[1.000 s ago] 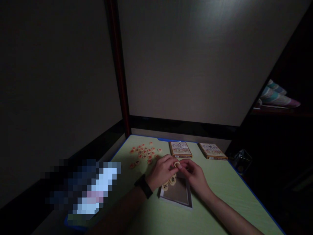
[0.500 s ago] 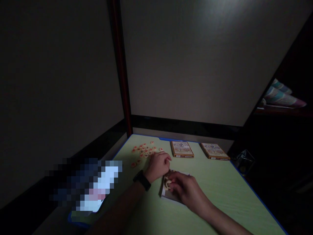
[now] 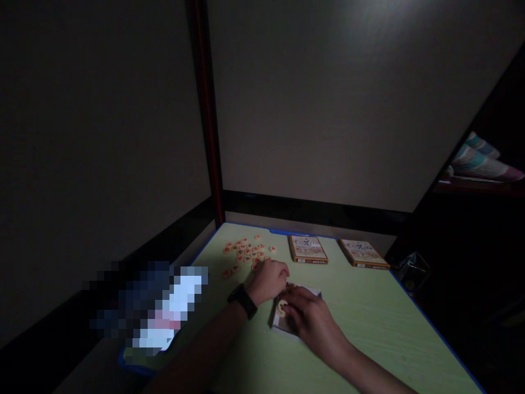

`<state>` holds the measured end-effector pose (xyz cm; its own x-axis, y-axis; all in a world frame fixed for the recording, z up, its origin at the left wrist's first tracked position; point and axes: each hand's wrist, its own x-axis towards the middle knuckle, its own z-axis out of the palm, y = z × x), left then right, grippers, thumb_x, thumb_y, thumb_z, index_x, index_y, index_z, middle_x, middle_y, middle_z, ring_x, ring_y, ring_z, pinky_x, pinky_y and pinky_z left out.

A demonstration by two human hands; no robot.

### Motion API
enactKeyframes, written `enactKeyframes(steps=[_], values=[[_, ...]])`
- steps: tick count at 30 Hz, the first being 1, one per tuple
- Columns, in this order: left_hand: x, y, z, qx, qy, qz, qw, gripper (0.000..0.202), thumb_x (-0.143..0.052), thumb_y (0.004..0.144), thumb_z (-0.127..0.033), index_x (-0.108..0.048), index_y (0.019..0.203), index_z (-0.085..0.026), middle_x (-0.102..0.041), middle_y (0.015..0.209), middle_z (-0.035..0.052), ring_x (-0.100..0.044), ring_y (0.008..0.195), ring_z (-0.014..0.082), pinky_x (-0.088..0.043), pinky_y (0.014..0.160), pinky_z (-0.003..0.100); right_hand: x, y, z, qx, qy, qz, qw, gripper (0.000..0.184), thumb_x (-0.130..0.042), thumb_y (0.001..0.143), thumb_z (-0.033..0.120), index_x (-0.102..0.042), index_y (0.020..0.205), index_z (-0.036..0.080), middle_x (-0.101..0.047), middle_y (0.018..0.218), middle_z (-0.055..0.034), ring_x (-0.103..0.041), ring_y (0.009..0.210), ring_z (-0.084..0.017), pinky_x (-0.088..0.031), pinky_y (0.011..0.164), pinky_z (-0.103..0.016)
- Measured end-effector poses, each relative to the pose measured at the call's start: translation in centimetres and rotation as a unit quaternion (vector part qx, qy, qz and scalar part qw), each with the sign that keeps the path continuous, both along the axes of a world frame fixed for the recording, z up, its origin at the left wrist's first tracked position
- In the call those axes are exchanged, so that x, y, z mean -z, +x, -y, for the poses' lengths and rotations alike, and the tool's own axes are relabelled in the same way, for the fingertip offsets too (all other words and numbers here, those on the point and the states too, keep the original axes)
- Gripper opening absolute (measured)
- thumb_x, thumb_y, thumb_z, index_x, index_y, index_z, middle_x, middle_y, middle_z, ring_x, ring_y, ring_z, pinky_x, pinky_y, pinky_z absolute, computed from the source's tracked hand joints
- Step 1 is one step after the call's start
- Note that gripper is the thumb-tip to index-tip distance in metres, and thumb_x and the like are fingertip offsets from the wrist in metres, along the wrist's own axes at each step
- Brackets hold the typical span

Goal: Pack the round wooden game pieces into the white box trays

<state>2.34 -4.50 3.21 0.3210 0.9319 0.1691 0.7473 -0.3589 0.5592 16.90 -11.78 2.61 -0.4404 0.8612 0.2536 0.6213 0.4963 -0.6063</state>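
Observation:
Inside a shallow pale box [image 3: 284, 329] on the green table, a round cream Chinese chess piece [image 3: 281, 308] lies under the fingertips of my right hand [image 3: 314, 317]. The fingers of that hand are bent together around the piece and partly hide it. My left hand [image 3: 268, 280], with a dark watch on the wrist, rests at the far left corner of the box, its fingers curled in. Whatever those fingers hold, if anything, is hidden. Just beyond it, several loose Chinese chess pieces [image 3: 246, 251] with red or dark characters are scattered.
Two printed flat boxes, a left one [image 3: 308, 249] and a right one [image 3: 363, 254], lie along the table's far edge. A blurred-out bright screen [image 3: 172, 306] is at the left edge. Walls stand behind and left; a clear container [image 3: 412, 272] is beyond the right edge.
The piece at my right fingertips has gone from tilted to flatter in the box. My right fingers have shifted slightly forward over it. My left hand stays curled by the corner.

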Motion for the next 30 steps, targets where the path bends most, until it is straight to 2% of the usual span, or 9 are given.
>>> enactKeyframes(steps=[3, 9, 14, 20, 24, 30], values=[[0.0, 0.0, 0.0, -0.001, 0.003, -0.006, 1.0, 0.034, -0.044, 0.081, -0.01, -0.077, 0.087, -0.017, -0.078, 0.089, 0.0063, -0.071, 0.087, 0.0183, -0.051, 0.085, 0.025, -0.1, 0.0, 0.2, -0.01, -0.002, 0.003, 1.0, 0.03, -0.055, 0.086, 0.005, -0.074, 0.107, 0.016, -0.068, 0.109, -0.0119, -0.064, 0.103, -0.023, -0.05, 0.095, -0.032], [-0.4, 0.0, 0.2, -0.008, -0.006, -0.023, 1.0, 0.035, -0.044, 0.081, -0.011, -0.077, 0.087, -0.018, -0.078, 0.088, 0.0056, -0.071, 0.085, 0.0178, -0.051, 0.084, 0.025, 0.0, 0.0, 0.2, -0.013, -0.014, 0.021, 1.0, 0.033, -0.056, 0.081, 0.0, -0.074, 0.106, 0.013, -0.067, 0.11, -0.0128, -0.063, 0.102, -0.023, -0.05, 0.095, -0.032], [-0.6, 0.0, 0.3, -0.015, -0.007, -0.028, 0.999, 0.034, -0.044, 0.081, -0.011, -0.077, 0.086, -0.018, -0.078, 0.087, 0.0062, -0.071, 0.085, 0.0187, -0.052, 0.085, 0.026, 0.2, 0.0, 0.0, -0.019, -0.007, 0.038, 0.999, 0.031, -0.055, 0.081, 0.0, -0.074, 0.101, 0.014, -0.067, 0.107, -0.0114, -0.064, 0.101, -0.022, -0.051, 0.093, -0.032], [-0.2, 0.1, 0.0, -0.019, -0.012, -0.018, 1.0, 0.033, -0.045, 0.08, -0.009, -0.076, 0.084, -0.018, -0.078, 0.085, 0.005, -0.071, 0.084, 0.0169, -0.052, 0.082, 0.024, 0.6, 0.0, 0.2, -0.034, 0.009, 0.076, 0.997, 0.036, -0.048, 0.086, 0.001, -0.07, 0.111, 0.013, -0.065, 0.113, -0.0139, -0.064, 0.104, -0.025, -0.052, 0.093, -0.037], [-0.3, 0.1, 0.1, -0.026, -0.012, -0.015, 0.999, 0.032, -0.046, 0.08, -0.01, -0.077, 0.084, -0.019, -0.078, 0.085, 0.0048, -0.071, 0.084, 0.0176, -0.052, 0.08, 0.025, 0.8, 0.0, 0.3, -0.037, 0.023, 0.082, 0.996, 0.033, -0.047, 0.088, 0.004, -0.07, 0.11, 0.015, -0.066, 0.112, -0.0131, -0.065, 0.101, -0.024, -0.053, 0.091, -0.036], [-0.3, -0.5, -0.7, -0.068, 0.048, 0.002, 0.996, 0.033, -0.045, 0.082, -0.007, -0.075, 0.085, -0.019, -0.078, 0.091, 0.0048, -0.07, 0.089, 0.0177, -0.051, 0.086, 0.027, -0.1, 0.4, 0.2, -0.043, 0.02, 0.045, 0.998, 0.027, -0.054, 0.085, 0.006, -0.072, 0.102, 0.017, -0.067, 0.107, -0.0103, -0.065, 0.098, -0.022, -0.052, 0.088, -0.032]])
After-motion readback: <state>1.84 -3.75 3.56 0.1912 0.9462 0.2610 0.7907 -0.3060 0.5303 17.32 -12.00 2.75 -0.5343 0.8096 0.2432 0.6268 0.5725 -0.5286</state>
